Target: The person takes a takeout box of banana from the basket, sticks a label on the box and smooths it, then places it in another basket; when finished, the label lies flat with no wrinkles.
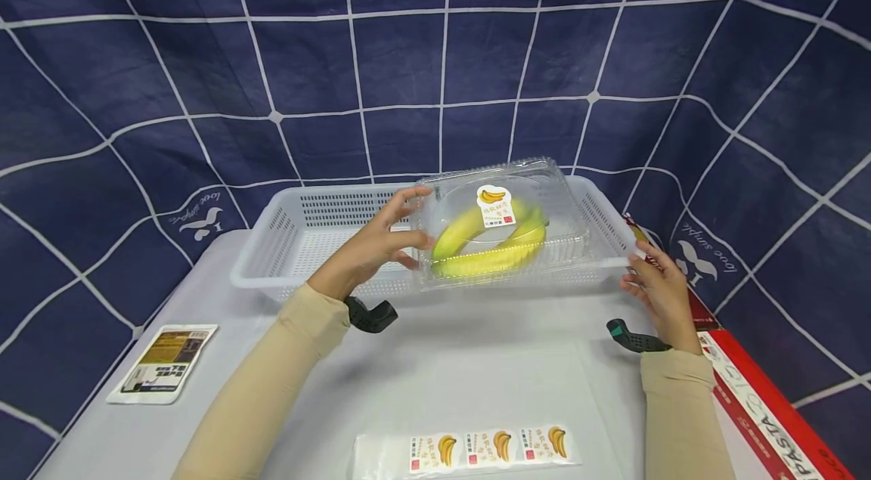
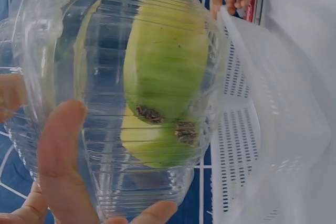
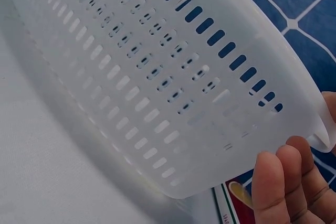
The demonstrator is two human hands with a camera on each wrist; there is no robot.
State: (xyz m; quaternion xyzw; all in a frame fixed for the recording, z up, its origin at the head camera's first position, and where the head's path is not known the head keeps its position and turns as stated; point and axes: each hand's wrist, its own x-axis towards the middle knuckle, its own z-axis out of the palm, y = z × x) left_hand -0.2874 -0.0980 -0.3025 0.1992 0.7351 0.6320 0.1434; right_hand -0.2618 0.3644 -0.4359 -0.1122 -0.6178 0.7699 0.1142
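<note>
My left hand (image 1: pixel 370 246) grips the left end of a clear plastic clamshell box (image 1: pixel 558 219), its thumb along the near side. Inside the box lie yellow-green bananas (image 1: pixel 490 246), and a white banana sticker (image 1: pixel 495 206) is on the lid. The box is tilted over the right part of a white perforated plastic basket (image 1: pixel 320 238). In the left wrist view, the bananas' green ends (image 2: pixel 165 77) show through the ribbed plastic. My right hand (image 1: pixel 660 291) holds the basket's right rim near the corner; its fingers (image 3: pixel 269 187) curl at the rim in the right wrist view.
A sheet of banana stickers (image 1: pixel 490 450) lies at the front of the white table (image 1: pixel 476 359). On the left is a small printed pouch (image 1: pixel 163 364). A red pasta box (image 1: pixel 769 404) lies along the right edge. Dark blue cloth (image 1: pixel 395 64) hangs behind and at the sides.
</note>
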